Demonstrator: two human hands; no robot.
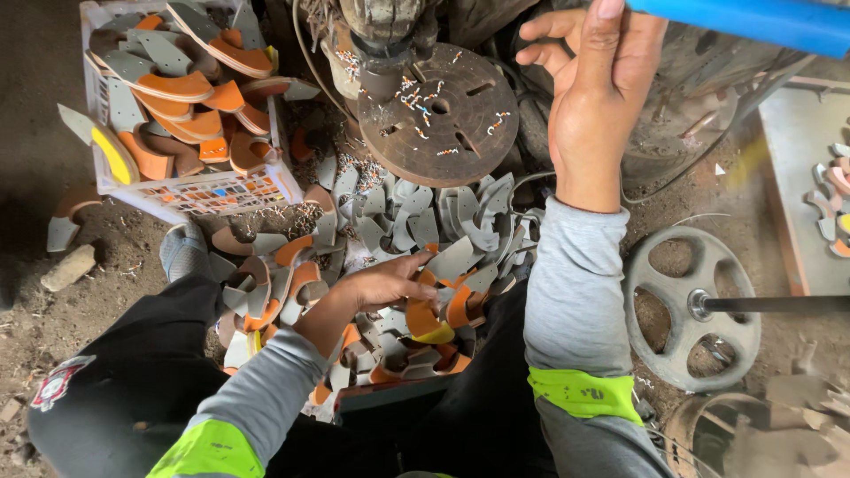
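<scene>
Grey-and-orange curved cut pieces point(416, 292) heaped on the floor below the round press plate point(440, 113) | left hand point(382, 285) fingers closed on one piece atop the heap | right hand point(595, 97) raised, wrapped on a blue lever point(753, 19) | step, judged: picking a blank | next calls for seating it on the plate.

Grey long sleeves point(575, 274) with neon-green bands point(584, 391) — dark trousers point(124, 389), a red-and-white patch point(58, 381) on one leg
</scene>
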